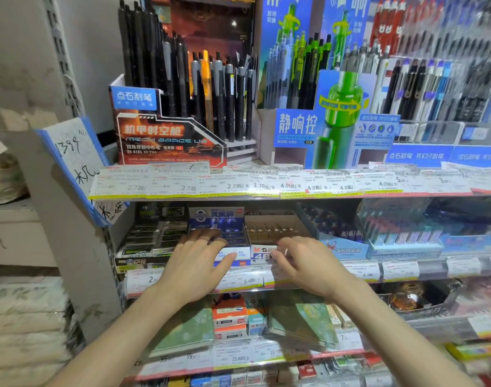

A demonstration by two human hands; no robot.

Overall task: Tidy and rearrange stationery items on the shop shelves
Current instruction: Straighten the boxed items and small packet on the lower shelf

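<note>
On the middle shelf stands a blue and white display box (224, 222) of erasers, and right of it a brown M&G 4B eraser box (272, 227). My left hand (195, 263) lies flat against the front of the blue box, fingers spread, holding nothing. My right hand (303, 263) hovers at the front of the M&G box, fingers curled and apart, with nothing visibly held. A black and green eraser box (152, 238) sits at the far left of that shelf.
The upper shelf holds black pen displays (183, 88) and blue-green pen displays (331, 107). Price tags (238, 185) line the shelf edges. Notebooks (303, 319) and small boxes lie on the lower shelf. A grey upright (71, 219) stands at the left.
</note>
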